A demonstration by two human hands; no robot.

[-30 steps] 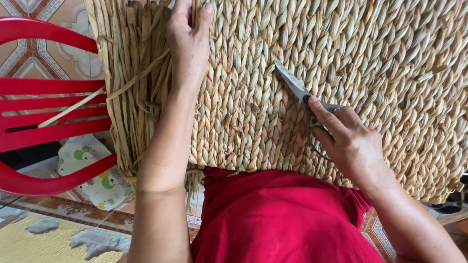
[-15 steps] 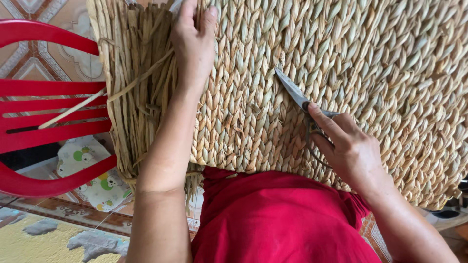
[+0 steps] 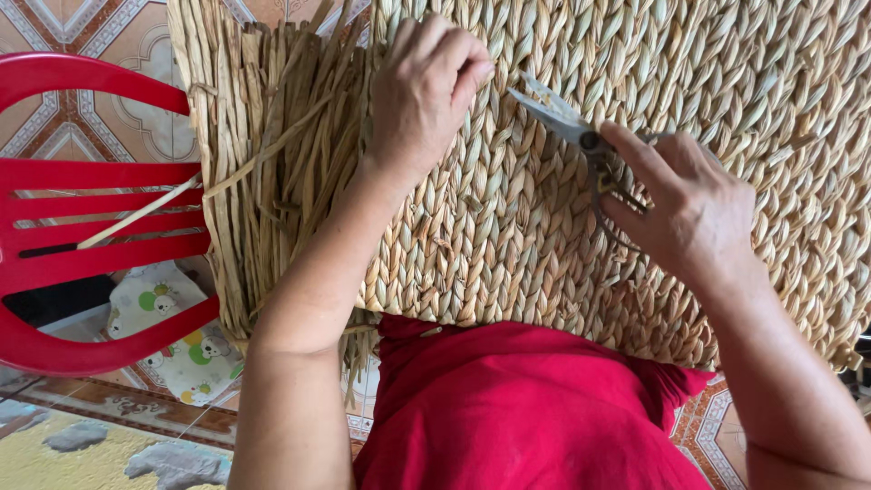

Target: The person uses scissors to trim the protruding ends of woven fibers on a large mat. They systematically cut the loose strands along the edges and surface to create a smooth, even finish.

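Note:
A large woven straw mat (image 3: 508, 209) lies across my lap, its braided surface filling most of the view. Loose unwoven straw strands (image 3: 272, 163) hang along its left edge. My left hand (image 3: 422, 86) rests on the mat near the top, fingers curled and pinching at the weave. Beside it, my right hand (image 3: 680, 204) grips a pair of metal scissors (image 3: 567, 122), blades pointing up and left toward my left hand's fingertips, just above the mat.
A red plastic chair (image 3: 82, 218) stands at the left, with a thin pale stick lying across its slats. A patterned cloth (image 3: 181, 336) lies under it on the tiled floor (image 3: 109, 36). My red garment (image 3: 526, 408) covers my lap below the mat.
My right hand has carried the scissors up and left across the mat, closer to my left hand. My left hand's fingers have curled down onto the weave.

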